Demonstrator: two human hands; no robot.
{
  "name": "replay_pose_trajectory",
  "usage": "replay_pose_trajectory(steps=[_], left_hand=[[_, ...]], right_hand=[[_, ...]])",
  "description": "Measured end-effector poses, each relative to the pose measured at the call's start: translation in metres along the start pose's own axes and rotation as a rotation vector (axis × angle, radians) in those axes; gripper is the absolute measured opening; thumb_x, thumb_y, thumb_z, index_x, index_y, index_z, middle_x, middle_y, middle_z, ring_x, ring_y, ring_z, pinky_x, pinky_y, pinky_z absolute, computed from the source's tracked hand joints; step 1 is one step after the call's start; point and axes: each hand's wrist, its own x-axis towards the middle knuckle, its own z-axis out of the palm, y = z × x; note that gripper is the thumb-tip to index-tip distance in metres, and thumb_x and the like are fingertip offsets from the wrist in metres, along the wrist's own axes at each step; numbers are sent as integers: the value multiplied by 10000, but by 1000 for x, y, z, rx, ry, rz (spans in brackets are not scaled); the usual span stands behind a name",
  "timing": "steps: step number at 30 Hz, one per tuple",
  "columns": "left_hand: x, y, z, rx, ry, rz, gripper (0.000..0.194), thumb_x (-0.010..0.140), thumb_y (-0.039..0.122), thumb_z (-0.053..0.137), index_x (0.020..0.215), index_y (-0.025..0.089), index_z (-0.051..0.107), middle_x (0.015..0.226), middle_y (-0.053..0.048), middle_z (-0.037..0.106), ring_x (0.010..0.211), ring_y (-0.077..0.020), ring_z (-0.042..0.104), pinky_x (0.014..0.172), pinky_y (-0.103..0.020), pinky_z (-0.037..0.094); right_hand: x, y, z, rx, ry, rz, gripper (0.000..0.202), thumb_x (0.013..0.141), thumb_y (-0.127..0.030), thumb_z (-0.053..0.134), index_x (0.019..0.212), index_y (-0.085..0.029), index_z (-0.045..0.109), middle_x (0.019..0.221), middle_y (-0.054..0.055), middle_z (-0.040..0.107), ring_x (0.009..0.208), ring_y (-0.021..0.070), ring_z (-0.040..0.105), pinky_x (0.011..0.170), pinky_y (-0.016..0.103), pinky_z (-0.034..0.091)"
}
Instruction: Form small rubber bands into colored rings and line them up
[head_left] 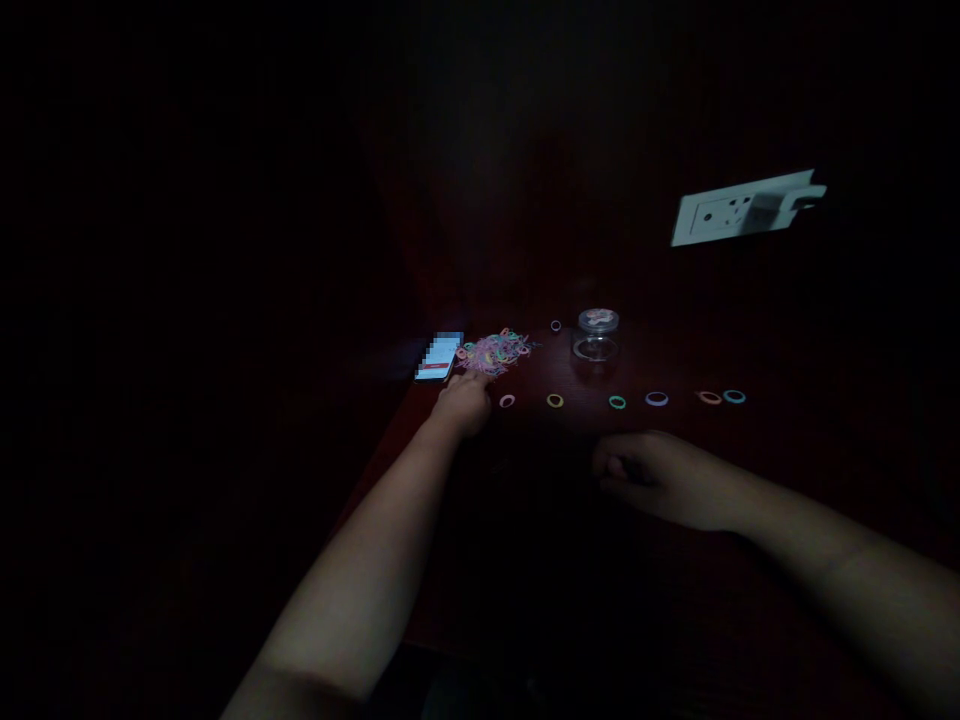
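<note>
Fingers of left hand (pixel 463 402) extended, tips probing the near edge of the band pile (pixel 495 350), apparently picking one. Right hand (pixel 651 478) loosely curled, holding nothing visible, resting near single bands (pixel 616 402) laid in a row.

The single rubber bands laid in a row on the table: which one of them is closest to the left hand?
The pink band at the row's left end, just right of the left hand. The yellow band, green band and the rest lie farther right.
</note>
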Motion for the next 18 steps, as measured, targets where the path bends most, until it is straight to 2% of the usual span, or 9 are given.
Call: replay_pose_trajectory(steps=[9,13,18], left_hand=[[-2,4,-5,-44,56,-6,405,873,244,496,1250,159,614,1293,-127,605,1184,-261,556,1037,-352,421],[-1,2,-7,-92,96,-67,321,847,295,559,1129,177,653,1113,-95,698,1004,-238,644,892,-316,494],[1,-4,-7,-150,133,-141,185,831,274,576,974,205,671,954,-51,735,864,-190,671,780,-256,490]], right_hand=[[0,-1,0,4,1,1,95,828,-236,537,789,-201,617,700,-17,594,611,122,509,551,245,362],[0,0,0,10,5,-5,95,832,-244,538,786,-200,609,710,-13,600,620,125,518,556,248,367],[0,2,1,5,9,-10,101,833,-252,539,786,-202,612,707,-13,596,617,125,517,557,250,368]])
